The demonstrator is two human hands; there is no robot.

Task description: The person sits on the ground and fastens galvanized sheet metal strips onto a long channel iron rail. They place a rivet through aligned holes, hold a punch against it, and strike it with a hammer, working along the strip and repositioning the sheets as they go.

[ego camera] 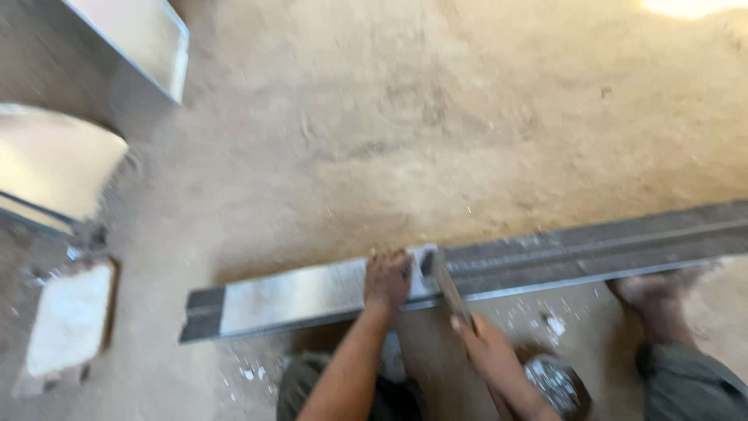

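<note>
A long dark metal beam (592, 245) lies across the sandy ground from lower left to right. A shiny strip of sheet metal (296, 292) rests on its left part. My left hand (387, 279) presses flat on the strip's right end. My right hand (487, 343) grips the handle of a hammer-like tool (446, 282), whose head sits on the beam just right of my left hand. The picture is blurred by motion.
A foot (658, 292) rests against the beam at the lower right. Sheet-metal duct pieces (117, 54) stand at the upper left, with a curved sheet (51, 164) below them. A flat pale block (70, 320) lies at the left. Metal scraps (549, 378) sit near my knee.
</note>
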